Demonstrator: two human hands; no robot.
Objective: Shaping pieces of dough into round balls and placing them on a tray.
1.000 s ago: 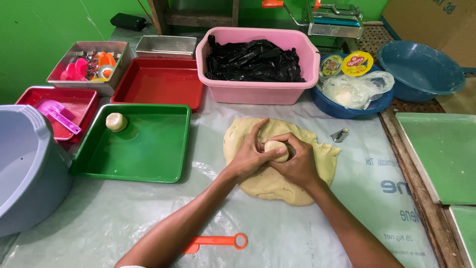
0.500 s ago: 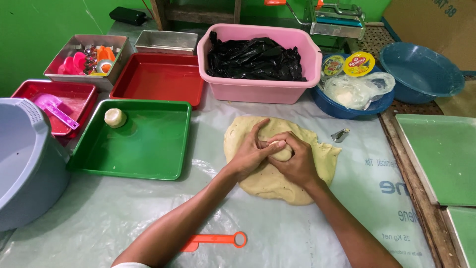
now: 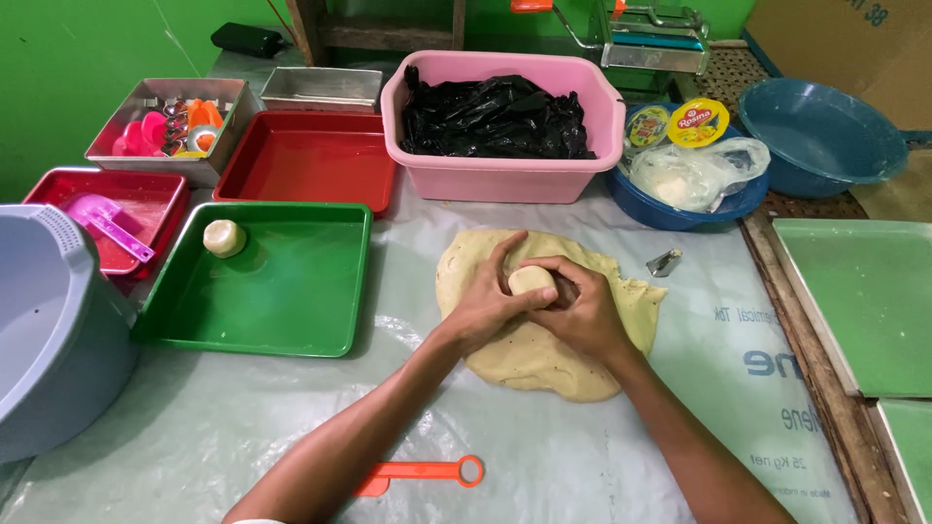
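A flat sheet of pale yellow dough (image 3: pixel 529 359) lies on the plastic-covered table. Both of my hands are cupped together above its middle around a small dough ball (image 3: pixel 529 280). My left hand (image 3: pixel 490 303) wraps the ball from the left, and my right hand (image 3: pixel 581 312) closes on it from the right. Another shaped dough ball (image 3: pixel 224 238) rests in the far left corner of the green tray (image 3: pixel 291 325).
A pink tub (image 3: pixel 505 175) of black plastic stands behind the dough. Red trays (image 3: pixel 309 160), a metal box of cutters (image 3: pixel 165 126), blue bowls (image 3: pixel 820 136), a grey bin (image 3: pixel 49 330), green trays (image 3: pixel 864 301) at right, a small metal cutter (image 3: pixel 665 263) and an orange tool (image 3: pixel 422 473) surround me.
My hands have kept turning the small ball over the dough sheet, shifting their grip slightly; the ball now shows more between my fingers.
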